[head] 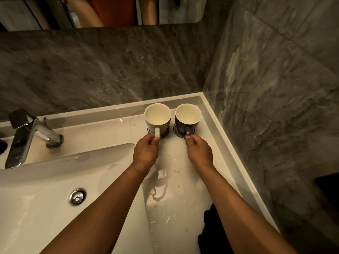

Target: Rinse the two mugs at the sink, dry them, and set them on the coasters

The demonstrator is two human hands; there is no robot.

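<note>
Right of the faucet [34,136], the white mug [157,117] and dark mug [188,118] stand upright on their coasters [180,135], left hand [145,153] and right hand [199,153] each pinching a handle; judged nearly complete, only release remaining.

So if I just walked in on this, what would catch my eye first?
Probably the two mugs standing side by side in the back corner of the counter: a white mug held at its handle by the left hand, and a dark mug held the same way by the right hand. Each sits on a round coaster. Next, the shiny tap at the left, over the sink.
</note>
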